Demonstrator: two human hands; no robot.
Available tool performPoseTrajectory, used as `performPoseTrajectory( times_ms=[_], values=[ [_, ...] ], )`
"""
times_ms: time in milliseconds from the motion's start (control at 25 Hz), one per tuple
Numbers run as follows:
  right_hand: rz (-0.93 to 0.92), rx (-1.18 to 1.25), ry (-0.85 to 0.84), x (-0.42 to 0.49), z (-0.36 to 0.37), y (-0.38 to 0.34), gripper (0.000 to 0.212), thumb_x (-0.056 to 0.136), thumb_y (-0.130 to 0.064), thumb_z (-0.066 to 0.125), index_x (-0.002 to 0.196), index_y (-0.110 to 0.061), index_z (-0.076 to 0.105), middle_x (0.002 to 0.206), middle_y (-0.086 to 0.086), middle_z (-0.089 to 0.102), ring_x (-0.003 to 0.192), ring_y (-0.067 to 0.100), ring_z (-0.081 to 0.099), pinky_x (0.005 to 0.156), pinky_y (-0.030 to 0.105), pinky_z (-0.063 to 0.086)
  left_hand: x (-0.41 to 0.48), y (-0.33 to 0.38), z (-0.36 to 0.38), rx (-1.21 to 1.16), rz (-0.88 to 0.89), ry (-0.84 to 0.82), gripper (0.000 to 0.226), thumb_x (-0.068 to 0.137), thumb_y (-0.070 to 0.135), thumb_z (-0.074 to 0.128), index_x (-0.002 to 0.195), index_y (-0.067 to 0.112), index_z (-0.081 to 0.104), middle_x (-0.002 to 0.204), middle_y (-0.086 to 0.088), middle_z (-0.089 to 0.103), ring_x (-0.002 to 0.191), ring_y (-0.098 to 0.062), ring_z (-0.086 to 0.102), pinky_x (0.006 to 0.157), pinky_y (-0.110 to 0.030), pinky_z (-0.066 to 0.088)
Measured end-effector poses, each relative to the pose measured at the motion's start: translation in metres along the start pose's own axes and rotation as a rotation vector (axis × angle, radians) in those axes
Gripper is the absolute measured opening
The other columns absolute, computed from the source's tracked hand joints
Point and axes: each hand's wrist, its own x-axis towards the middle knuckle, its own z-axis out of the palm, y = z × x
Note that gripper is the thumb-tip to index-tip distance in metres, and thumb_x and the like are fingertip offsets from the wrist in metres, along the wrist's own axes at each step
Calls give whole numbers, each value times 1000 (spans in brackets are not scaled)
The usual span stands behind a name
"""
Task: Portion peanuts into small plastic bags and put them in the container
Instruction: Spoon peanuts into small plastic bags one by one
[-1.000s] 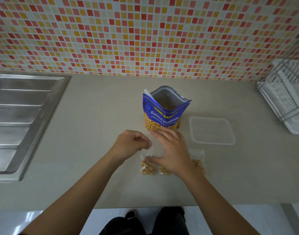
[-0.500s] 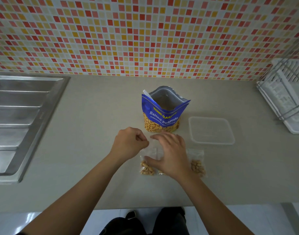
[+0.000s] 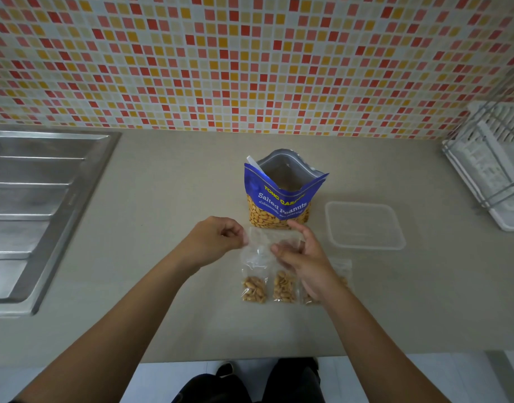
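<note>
One empty bag (image 3: 259, 240), one container (image 3: 366, 245), at least three filled bags (image 3: 254, 289).

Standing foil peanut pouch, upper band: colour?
The peanut pouch is blue with yellow and white lettering; head view.

The table (image 3: 162, 286) is matt, finely speckled beige, the drainboard (image 3: 31, 199) brushed stainless steel with a dull sheen, and the mosaic tiles (image 3: 250, 68) on the wall are glossy. The peanut pouch (image 3: 279, 199) is glossy printed plastic film with a silvery foil lining; the container (image 3: 363, 222) is smooth, cloudy translucent plastic. The empty small bag (image 3: 264, 242) and the filled small bags (image 3: 254, 286) are thin, clear, crinkled plastic, and the dish rack (image 3: 494, 158) is grey metal wire over a white plastic tray (image 3: 509, 225).
</note>
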Motion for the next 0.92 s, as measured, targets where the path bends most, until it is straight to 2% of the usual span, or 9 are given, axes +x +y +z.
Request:
performPoseTrajectory(
  times_ms=[120, 240, 360, 440, 520, 600, 760, 840, 920],
  values=[
    [-84, -114, 0, 3, -4, -4, 55, 76, -3, 72, 120, -27, 48, 71, -4, 70, 66, 5, 65, 58, 16, 49, 0, -2, 0, 95, -3, 49, 14, 77, 7, 62, 70, 18, 67, 67, 3, 67, 54, -1, 55, 53, -9, 42],
    [-102, -105, -16, 4, -5, -9, 48, 83, -7, 66, 120, -31, 48, 73, -1, 72, 73, 11, 69, 65, 21, 52, 0, -2, 0, 10, -29, 85, 19, 74, 0, 61, 69, 17, 69, 66, -1, 69, 61, -10, 58, 59, -12, 46],
    [-157, -234, -5, 4, -8, -7, 47, 81, -20, 70, 118, -39, 49, 99, -3, 69, 93, 9, 65, 83, 29, 50, 1, 0, -2, -67, -56, 111, 19, 72, -1, 64, 67, 15, 72, 64, 2, 70, 62, -10, 60, 63, -18, 50],
    [-264, -428, -4, 1, -9, -8, 63, 71, -32, 78, 125, -37, 46, 124, -10, 57, 115, 2, 53, 97, 22, 41, 2, 1, -3, -86, -63, 118, 16, 70, 0, 67, 67, 15, 73, 66, 2, 72, 64, -8, 61, 64, -18, 49],
    [-432, -666, -29, -1, -4, -11, 78, 63, -43, 80, 130, -30, 44, 133, -15, 46, 123, -3, 40, 102, 10, 30, 3, 2, -3, -74, -70, 118, 13, 70, 3, 70, 70, 16, 74, 71, -1, 73, 65, -6, 62, 65, -18, 48],
    [-564, -896, -32, -1, 5, -13, 86, 59, -54, 78, 132, -25, 45, 133, -15, 43, 125, -1, 35, 105, 10, 24, 4, 4, -2, -61, -68, 121, 11, 71, 5, 71, 72, 15, 74, 75, -2, 74, 67, -6, 64, 67, -17, 48],
    [-693, -1149, 75, 8, 20, -9, 92, 53, -71, 62, 130, -23, 49, 130, -7, 54, 125, 16, 42, 106, 25, 23, 4, 5, 1, -47, -43, 136, 8, 70, 6, 71, 73, 13, 74, 74, -1, 75, 72, -9, 68, 74, -23, 52],
    [-722, -1217, 133, 10, 24, -7, 88, 54, -74, 57, 127, -24, 52, 124, -8, 59, 121, 16, 45, 103, 26, 22, 4, 5, 3, -2, -27, 153, 7, 71, 8, 71, 72, 14, 74, 74, 0, 75, 71, -8, 67, 71, -20, 51],
    [-737, -1243, 165, 11, 25, -6, 79, 57, -73, 54, 121, -27, 56, 116, -10, 63, 118, 13, 44, 100, 29, 23, 4, 5, 4, 73, 0, 172, 4, 71, 13, 73, 70, 17, 72, 69, 3, 73, 62, 1, 63, 61, -10, 47]
  ],
)
